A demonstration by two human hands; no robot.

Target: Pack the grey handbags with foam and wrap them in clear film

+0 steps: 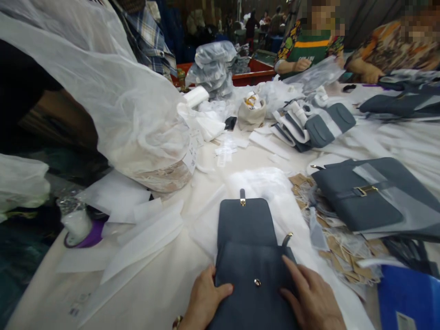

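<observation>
A dark blue-grey handbag [252, 261] lies in front of me with its flap folded back, away from me. A small strap with a gold clasp part sticks out from the flap's far end, and a round gold fitting sits on the bag's front. My left hand [206, 295] grips the left edge, thumb on top. At the right edge, my right hand [311, 293] rests with its fingers bent over the side, next to a short strap tab [287, 238] with gold metal. White foam sheet [268, 183] shows beneath the bag.
To the right lie more dark bags [364, 192], tan paper tags [338, 247] and a blue folder [409, 293]. White paper sheets [144, 238] and a large plastic sack [147, 133] occupy the left. A cloth pouch [252, 114] stands farther back. Two people work across the table.
</observation>
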